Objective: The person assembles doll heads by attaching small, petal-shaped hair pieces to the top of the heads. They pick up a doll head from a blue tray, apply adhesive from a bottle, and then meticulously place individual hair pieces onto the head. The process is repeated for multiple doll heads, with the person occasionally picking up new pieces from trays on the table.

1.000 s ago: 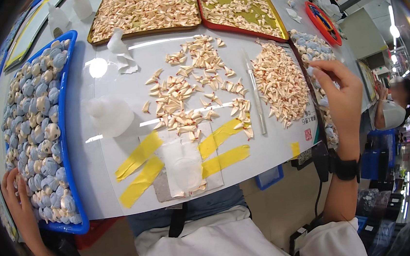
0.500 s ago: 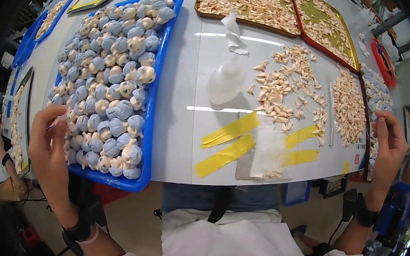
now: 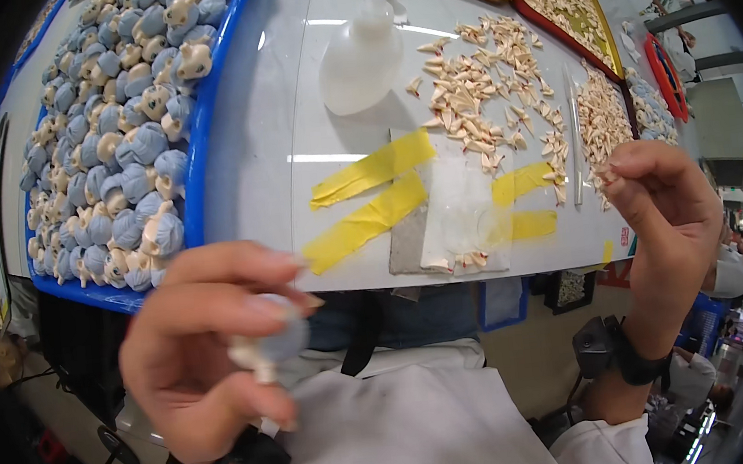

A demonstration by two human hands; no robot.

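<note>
A blue tray [image 3: 196, 150] of figures sat on the white surface [image 3: 290, 106]. The left hand [image 3: 205, 353] closed its grip on a blue-and-cream figure [image 3: 267, 347] below the edge; the right hand [image 3: 665, 206] pinched a small cream piece [image 3: 605, 178].

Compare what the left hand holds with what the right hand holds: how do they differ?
The left hand grips a rounded blue-and-cream figure, bulky enough to fill its fingers. The right hand pinches a far smaller pale piece at its fingertips, barely visible. The figure matches those in the blue tray; the piece resembles the cream bits scattered on the table. Both are lifted clear of the table.
</note>
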